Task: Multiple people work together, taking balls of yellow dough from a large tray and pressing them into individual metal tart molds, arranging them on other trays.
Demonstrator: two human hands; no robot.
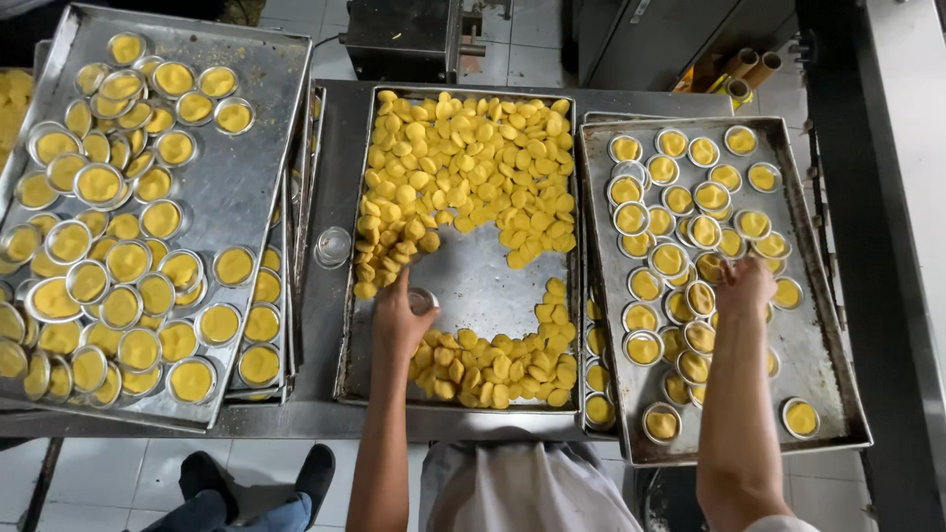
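Centre frame: middle tray (473,286) heaped with yellow dough discs (463,167). Right tray (823,345), left tray (246,187) carry filled tins. Left hand (399,315) closed round a small tin (424,299); right hand (744,286) fingers down among filled tins (680,261), grip unclear.

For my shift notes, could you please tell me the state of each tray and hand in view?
Middle tray: part-covered with loose yellow discs.
Right tray: holds filled tins.
Left tray: crowded with filled tins.
Left hand: on a small tin.
Right hand: among tins.
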